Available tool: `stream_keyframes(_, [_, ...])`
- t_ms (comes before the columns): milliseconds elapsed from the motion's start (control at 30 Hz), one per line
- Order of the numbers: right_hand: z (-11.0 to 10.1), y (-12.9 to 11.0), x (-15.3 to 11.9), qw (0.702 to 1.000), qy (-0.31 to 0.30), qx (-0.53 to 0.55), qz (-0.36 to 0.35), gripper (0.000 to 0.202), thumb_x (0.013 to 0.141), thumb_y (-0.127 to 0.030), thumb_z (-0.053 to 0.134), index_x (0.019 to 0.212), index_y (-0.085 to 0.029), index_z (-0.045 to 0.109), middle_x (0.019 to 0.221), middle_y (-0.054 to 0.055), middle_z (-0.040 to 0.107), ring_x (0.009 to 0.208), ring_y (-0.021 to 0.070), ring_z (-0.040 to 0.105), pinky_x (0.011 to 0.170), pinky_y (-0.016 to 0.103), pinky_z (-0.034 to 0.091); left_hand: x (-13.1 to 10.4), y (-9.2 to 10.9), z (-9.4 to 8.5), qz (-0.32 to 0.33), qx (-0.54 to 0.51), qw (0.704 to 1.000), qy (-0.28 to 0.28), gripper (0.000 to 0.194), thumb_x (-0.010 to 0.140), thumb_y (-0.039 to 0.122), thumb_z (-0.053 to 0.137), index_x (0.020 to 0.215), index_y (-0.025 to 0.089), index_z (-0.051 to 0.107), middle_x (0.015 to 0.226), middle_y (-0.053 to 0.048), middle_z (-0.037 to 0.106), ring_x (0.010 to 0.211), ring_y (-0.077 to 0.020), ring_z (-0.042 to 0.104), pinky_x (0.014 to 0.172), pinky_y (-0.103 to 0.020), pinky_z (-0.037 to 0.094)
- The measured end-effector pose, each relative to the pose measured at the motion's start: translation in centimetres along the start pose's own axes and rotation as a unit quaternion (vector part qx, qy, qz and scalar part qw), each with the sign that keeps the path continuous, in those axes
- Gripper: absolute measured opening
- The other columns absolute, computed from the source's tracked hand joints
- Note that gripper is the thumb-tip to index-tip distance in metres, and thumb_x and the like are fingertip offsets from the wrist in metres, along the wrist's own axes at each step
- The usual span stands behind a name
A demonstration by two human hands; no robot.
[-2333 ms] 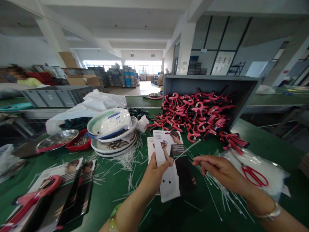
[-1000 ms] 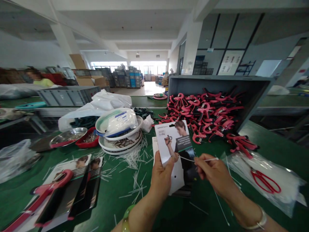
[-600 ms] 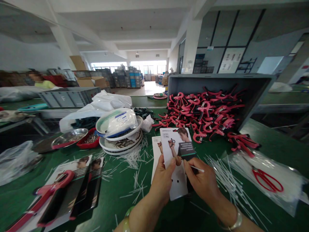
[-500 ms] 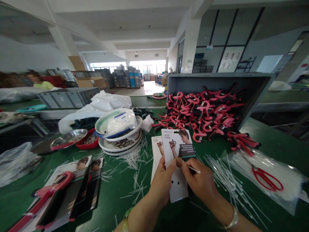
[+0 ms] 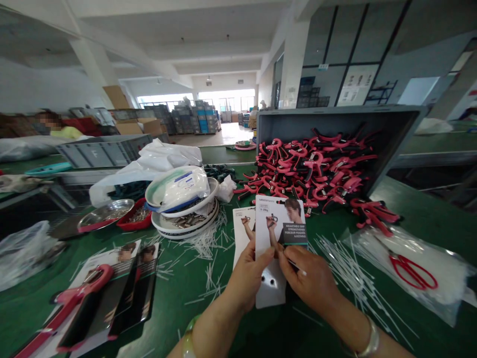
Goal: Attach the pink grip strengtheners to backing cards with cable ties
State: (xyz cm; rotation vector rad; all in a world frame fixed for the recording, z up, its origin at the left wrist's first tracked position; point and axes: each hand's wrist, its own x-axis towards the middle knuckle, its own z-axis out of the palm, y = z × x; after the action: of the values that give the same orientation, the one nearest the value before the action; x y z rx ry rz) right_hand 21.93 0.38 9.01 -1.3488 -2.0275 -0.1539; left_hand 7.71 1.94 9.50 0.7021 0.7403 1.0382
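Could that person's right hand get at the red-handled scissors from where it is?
Probably yes. The right hand is busy pinching a white cable tie, but the red-handled scissors lie to its right, their handles apparently uncovered, with just loose cable ties lying low between.

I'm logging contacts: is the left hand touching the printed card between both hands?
Touching. The head view shows the left hand gripping the printed card, with one of the fingers, the thumb, across the card's front.

Factory workshop, stacked crates (image 5: 203,118) behind
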Motion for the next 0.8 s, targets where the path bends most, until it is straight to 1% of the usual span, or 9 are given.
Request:
stream_keyframes(133, [-0.6, 0.0, 0.1, 0.994, -0.001, -0.084, -0.068, 0.031, 0.092, -0.019, 0.037, 0.066, -0.017, 0.055, 0.059, 0.001, 0.053, 0.053, 0.0115, 0.051, 0.054, 0.025, 0.030, -0.2, 0.2, -0.2, -0.029, -0.039, 0.999, -0.002, 0.041, 0.065, 0.029, 0.077, 0.101, 0.018, 0.060, 0.082, -0.004, 0.070, 0.067, -0.0164, 0.064, 0.069, -0.029, 0.048])
stream_keyframes(233, [-1.8, 0.2, 0.1, 0.979, -0.044, -0.160, -0.115, 0.026, 0.089, -0.015, 0.041, 0.070, -0.019, 0.058, 0.062, 0.002, 0.055, 0.052, 0.0130, 0.050, 0.050, 0.028, 0.025, -0.3, 0.5, -0.4, -0.049, -0.067, 0.996, -0.012, 0.042, 0.066, 0.027, 0.076, 0.103, 0.018, 0.059, 0.081, -0.005, 0.070, 0.066, -0.0175, 0.064, 0.068, -0.030, 0.048])
stream_keyframes(333, [-2.8, 0.4, 0.2, 0.961, -0.102, -0.210, -0.147, 0.017, 0.081, -0.009, 0.048, 0.076, -0.019, 0.060, 0.066, 0.002, 0.056, 0.052, 0.0132, 0.049, 0.048, 0.029, 0.022, -0.5, 0.6, -0.5, -0.053, -0.075, 0.996, -0.023, 0.042, 0.067, 0.027, 0.075, 0.105, 0.019, 0.059, 0.081, -0.004, 0.069, 0.064, -0.0159, 0.064, 0.066, -0.029, 0.048])
stream_keyframes(400, [-3.3, 0.6, 0.4, 0.950, -0.122, -0.233, -0.167, 0.019, 0.077, -0.005, 0.050, 0.084, -0.019, 0.061, 0.069, 0.002, 0.057, 0.053, 0.0131, 0.050, 0.047, 0.029, 0.021, -0.6, 0.7, -0.4, -0.054, -0.059, 0.997, -0.016, 0.046, 0.068, 0.028, 0.075, 0.109, 0.020, 0.058, 0.080, -0.003, 0.069, 0.062, -0.0154, 0.063, 0.064, -0.028, 0.047])
stream_keyframes(500, [-3.4, 0.6, 0.7, 0.939, -0.125, -0.254, -0.196, 0.029, 0.073, -0.002, 0.051, 0.095, -0.018, 0.061, 0.071, 0.003, 0.059, 0.054, 0.0135, 0.051, 0.047, 0.028, 0.022, -0.7, 0.7, -0.4, -0.066, -0.020, 0.998, -0.003, 0.051, 0.068, 0.030, 0.074, 0.115, 0.020, 0.056, 0.078, -0.003, 0.069, 0.056, -0.0151, 0.062, 0.058, -0.026, 0.045])
stream_keyframes(600, [-3.1, 0.4, 0.8, 0.935, -0.121, -0.259, -0.208, 0.032, 0.072, -0.002, 0.052, 0.099, -0.018, 0.061, 0.071, 0.003, 0.059, 0.053, 0.0139, 0.052, 0.046, 0.028, 0.023, -0.7, 0.6, -0.3, -0.071, -0.011, 0.997, 0.001, 0.051, 0.070, 0.030, 0.072, 0.117, 0.020, 0.054, 0.078, -0.003, 0.069, 0.053, -0.0149, 0.061, 0.058, -0.027, 0.045])
stream_keyframes(667, [-3.1, 0.3, 0.6, 0.940, -0.116, -0.247, -0.205, 0.022, 0.078, -0.007, 0.052, 0.094, -0.018, 0.062, 0.069, 0.002, 0.058, 0.052, 0.0139, 0.051, 0.045, 0.028, 0.023, -0.7, 0.6, -0.4, -0.067, -0.017, 0.998, 0.005, 0.052, 0.070, 0.028, 0.071, 0.118, 0.020, 0.052, 0.080, -0.003, 0.069, 0.055, -0.0151, 0.062, 0.061, -0.028, 0.047])
stream_keyframes(733, [-3.3, 0.5, 0.3, 0.954, -0.112, -0.198, -0.196, 0.012, 0.085, -0.018, 0.050, 0.087, -0.019, 0.062, 0.068, 0.002, 0.059, 0.054, 0.0142, 0.052, 0.045, 0.026, 0.027, -0.6, 0.7, -0.5, -0.062, -0.030, 0.998, -0.001, 0.055, 0.070, 0.027, 0.072, 0.120, 0.021, 0.050, 0.082, -0.003, 0.069, 0.059, -0.0158, 0.063, 0.064, -0.029, 0.048])
stream_keyframes(800, [-3.7, 1.2, -0.1, 0.978, -0.101, -0.101, -0.155, 0.016, 0.088, -0.028, 0.049, 0.082, -0.020, 0.062, 0.069, 0.002, 0.060, 0.058, 0.0140, 0.055, 0.049, 0.025, 0.034, -0.6, 1.1, -0.7, -0.057, -0.038, 0.998, -0.015, 0.057, 0.069, 0.026, 0.073, 0.121, 0.021, 0.050, 0.083, -0.003, 0.068, 0.061, -0.0160, 0.062, 0.065, -0.029, 0.048])
